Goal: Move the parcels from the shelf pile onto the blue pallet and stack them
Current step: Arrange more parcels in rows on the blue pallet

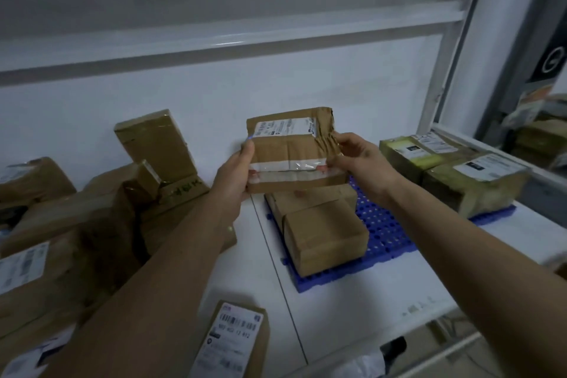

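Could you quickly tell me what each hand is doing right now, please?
Left hand: grips the brown parcel by its left edge.
Right hand: grips the same parcel's right edge.

— Where does the held parcel (294, 147) sit?

— Above the far left part of the pallet (383, 224), between the left hand (236, 175) on its left edge and the right hand (359, 159) on its right edge.

— And under it?

— Two boxes (322, 224) on the pallet's left side, one before the other, touching. Two more parcels (454, 169) stand on its far right side, side by side.

— The pile?

— The shelf pile (92, 218) lies left of the pallet, with one box (156, 144) leaning upright against the wall behind it. A flat parcel (236, 344) lies nearest, before the pile and left of the pallet's front corner.
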Tool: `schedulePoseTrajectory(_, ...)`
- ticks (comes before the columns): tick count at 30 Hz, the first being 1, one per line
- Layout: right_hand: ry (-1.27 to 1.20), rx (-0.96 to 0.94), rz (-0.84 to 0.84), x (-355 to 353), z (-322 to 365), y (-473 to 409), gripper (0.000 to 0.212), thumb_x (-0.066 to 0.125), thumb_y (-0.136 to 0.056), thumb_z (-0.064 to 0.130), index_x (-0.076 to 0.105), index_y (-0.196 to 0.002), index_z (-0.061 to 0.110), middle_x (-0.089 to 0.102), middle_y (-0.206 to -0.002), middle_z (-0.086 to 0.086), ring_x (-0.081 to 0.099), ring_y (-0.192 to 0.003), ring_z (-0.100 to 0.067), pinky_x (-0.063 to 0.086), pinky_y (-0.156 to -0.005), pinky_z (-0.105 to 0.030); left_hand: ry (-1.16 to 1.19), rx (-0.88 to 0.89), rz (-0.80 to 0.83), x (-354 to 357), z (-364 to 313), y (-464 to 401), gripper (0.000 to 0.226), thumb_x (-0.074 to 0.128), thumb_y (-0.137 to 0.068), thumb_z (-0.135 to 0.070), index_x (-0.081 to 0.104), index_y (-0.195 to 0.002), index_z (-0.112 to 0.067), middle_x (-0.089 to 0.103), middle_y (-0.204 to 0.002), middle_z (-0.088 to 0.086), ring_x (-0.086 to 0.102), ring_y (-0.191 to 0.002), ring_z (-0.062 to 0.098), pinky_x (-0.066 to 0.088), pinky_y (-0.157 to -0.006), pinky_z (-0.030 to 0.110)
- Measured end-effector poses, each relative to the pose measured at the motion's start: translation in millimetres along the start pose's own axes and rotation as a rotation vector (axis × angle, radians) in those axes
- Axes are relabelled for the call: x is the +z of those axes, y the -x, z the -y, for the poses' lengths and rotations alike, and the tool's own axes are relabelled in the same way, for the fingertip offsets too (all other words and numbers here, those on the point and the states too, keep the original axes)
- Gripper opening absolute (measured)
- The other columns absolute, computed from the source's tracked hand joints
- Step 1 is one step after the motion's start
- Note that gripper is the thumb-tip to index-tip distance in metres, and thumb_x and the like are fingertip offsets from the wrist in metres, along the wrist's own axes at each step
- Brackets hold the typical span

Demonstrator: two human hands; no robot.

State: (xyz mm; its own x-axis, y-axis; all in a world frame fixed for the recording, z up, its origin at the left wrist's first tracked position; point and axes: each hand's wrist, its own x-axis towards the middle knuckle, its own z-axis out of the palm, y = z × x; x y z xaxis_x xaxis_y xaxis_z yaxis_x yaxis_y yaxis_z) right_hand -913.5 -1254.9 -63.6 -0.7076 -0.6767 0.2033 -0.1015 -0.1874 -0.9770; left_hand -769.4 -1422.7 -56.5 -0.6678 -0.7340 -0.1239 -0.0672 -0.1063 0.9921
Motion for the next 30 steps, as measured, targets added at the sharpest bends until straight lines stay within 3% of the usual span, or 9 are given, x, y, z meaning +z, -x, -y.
schedulePoseTrajectory(2, -0.026, 0.010, -0.063, -22, 9, -2, 0.014, 0.062, -0.086, 0.000, 0.057, -0.082, 0.012, 0.063, -0.079, -0.003, 0.064, -0.058, -0.011, 0.053, -0.054, -0.024, 0.002, 0.045, 0.046, 24, 0, 0, 0.023, 0.050, -0.095, -0.048, 0.065, -0.095, -0.030, 0.069, -0.093, -0.005, 0.065, -0.085, 0.014, 0.051, -0.076, 0.028)
schedulePoseTrajectory(4, 0.019, 0.005, -0.138, -47, 16, -9, 0.018, 0.065, -0.088, 0.017, 0.052, -0.076, 0.013, 0.059, -0.073, -0.003, 0.059, -0.055, -0.013, 0.054, -0.049, -0.025, 0.058, 0.061, 0.115, 50, 0, -2, 0.020, 0.053, -0.096, -0.041, 0.064, -0.100, -0.026, 0.071, -0.099, -0.002, 0.069, -0.083, 0.012, 0.054, -0.066, 0.025)
schedulePoseTrajectory(7, 0.125, -0.010, -0.246, -84, 22, -23, 0.027, 0.063, -0.090, 0.026, 0.047, -0.072, 0.014, 0.055, -0.069, -0.001, 0.056, -0.059, -0.012, 0.052, -0.052, -0.027, 0.160, 0.044, 0.148, 93, 2, -8, 0.029, 0.056, -0.095, -0.039, 0.058, -0.116, -0.018, 0.071, -0.102, 0.000, 0.071, -0.080, 0.009, 0.055, -0.060, 0.024)
schedulePoseTrajectory(11, 0.164, 0.027, -0.298, -134, 19, -47, 0.031, 0.067, -0.087, 0.021, 0.044, -0.066, 0.017, 0.053, -0.066, -0.002, 0.053, -0.061, -0.015, 0.046, -0.059, -0.031, 0.224, -0.044, 0.121, 151, 9, -21, 0.028, 0.056, -0.096, -0.032, 0.052, -0.117, -0.013, 0.068, -0.101, 0.005, 0.069, -0.077, 0.013, 0.056, -0.055, 0.025)
schedulePoseTrajectory(17, 0.167, 0.151, -0.238, -198, -9, -81, 0.032, 0.066, -0.087, 0.016, 0.043, -0.063, 0.017, 0.053, -0.063, -0.001, 0.055, -0.057, -0.014, 0.048, -0.050, -0.028, 0.180, -0.147, 0.034, 216, 31, -52, 0.031, 0.059, -0.094, -0.026, 0.055, -0.117, -0.007, 0.067, -0.105, 0.013, 0.070, -0.081, 0.022, 0.060, -0.065, 0.034)
schedulePoseTrajectory(21, 0.111, 0.231, -0.198, -222, -30, -99, 0.032, 0.064, -0.088, 0.013, 0.044, -0.063, 0.014, 0.054, -0.059, -0.002, 0.056, -0.043, -0.009, 0.046, -0.036, -0.023, 0.161, -0.214, -0.017, 241, 46, -57, 0.011, 0.061, -0.093, -0.028, 0.055, -0.096, -0.019, 0.064, -0.100, 0.006, 0.065, -0.093, 0.025, 0.054, -0.091, 0.049)
schedulePoseTrajectory(25, 0.090, 0.275, -0.162, -234, -46, -105, 0.029, 0.063, -0.088, 0.014, 0.045, -0.065, 0.015, 0.058, -0.058, 0.002, 0.058, -0.056, -0.014, 0.048, -0.039, -0.023, 0.102, -0.229, -0.059, 255, 54, -55, 0.013, 0.059, -0.094, -0.032, 0.053, -0.099, -0.021, 0.062, -0.109, 0.006, 0.063, -0.099, 0.025, 0.052, -0.092, 0.048)
schedulePoseTrajectory(28, 0.063, 0.277, -0.130, -235, -48, -105, 0.028, 0.062, -0.089, 0.014, 0.045, -0.067, 0.015, 0.057, -0.069, -0.002, 0.059, -0.061, -0.014, 0.050, -0.043, -0.023, 0.080, -0.212, -0.085, 259, 50, -53, 0.011, 0.058, -0.094, -0.031, 0.052, -0.096, -0.021, 0.062, -0.100, 0.003, 0.063, -0.084, 0.018, 0.057, -0.078, 0.040)
schedulePoseTrajectory(30, 0.040, 0.267, -0.125, -234, -46, -103, 0.029, 0.062, -0.090, 0.017, 0.043, -0.068, 0.016, 0.059, -0.071, -0.001, 0.062, -0.057, -0.011, 0.050, -0.043, -0.022, 0.043, -0.199, -0.082, 257, 48, -52, 0.014, 0.059, -0.093, -0.033, 0.055, -0.101, -0.021, 0.064, -0.102, 0.003, 0.064, -0.088, 0.019, 0.056, -0.083, 0.042)
